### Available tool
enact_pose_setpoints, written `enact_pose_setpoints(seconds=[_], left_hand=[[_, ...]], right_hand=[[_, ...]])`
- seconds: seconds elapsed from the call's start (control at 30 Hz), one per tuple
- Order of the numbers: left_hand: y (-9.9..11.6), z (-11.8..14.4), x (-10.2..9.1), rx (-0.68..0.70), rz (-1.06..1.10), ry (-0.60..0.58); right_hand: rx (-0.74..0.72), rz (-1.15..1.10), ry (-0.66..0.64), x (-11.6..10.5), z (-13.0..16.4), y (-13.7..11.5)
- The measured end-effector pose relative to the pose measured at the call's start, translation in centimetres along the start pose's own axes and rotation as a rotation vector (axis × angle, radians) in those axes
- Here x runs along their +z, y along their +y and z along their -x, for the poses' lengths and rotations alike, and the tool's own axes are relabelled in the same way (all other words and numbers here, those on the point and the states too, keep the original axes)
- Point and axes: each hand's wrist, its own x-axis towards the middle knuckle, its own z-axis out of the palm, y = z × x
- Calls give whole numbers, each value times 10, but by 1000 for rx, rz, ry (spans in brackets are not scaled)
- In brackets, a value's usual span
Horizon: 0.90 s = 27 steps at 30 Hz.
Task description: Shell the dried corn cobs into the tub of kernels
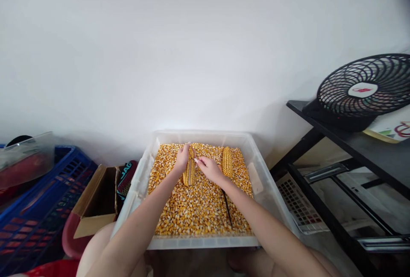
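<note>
The left hand (pixel 183 158) clamps its fingers round the cob (pixel 188 177), toward the far edge of the tub (pixel 201 243). Grip it firmly and work the right hand (pixel 208 169) close along its rows; whether those fingers pinch anything, I cannot tell.

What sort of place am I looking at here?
Possibly a storage or work corner in a home, though I can't be sure: a plastic tub of corn kernels, a blue basket and a fan suggest it.
</note>
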Motion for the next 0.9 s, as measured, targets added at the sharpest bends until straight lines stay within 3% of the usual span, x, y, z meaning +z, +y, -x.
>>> enact_pose_setpoints(seconds=[0.1,0.3,0.53,0.77,0.9], left_hand=[[3,-1,-2,71,-57,33],[9,2,-5,31,28,-201],[7,0,-4,-8,98,-153],[7,-1,-2,282,-124,-109],[7,0,-2,327,-203,-132]], right_hand=[[-30,-32,-13,0,-2,5],[-60,42,-120,-13,-2,0],[-126,331,93,-32,1,-21],[-170,530,22,-43,5,-34],[-172,561,20,-44,6,-36]])
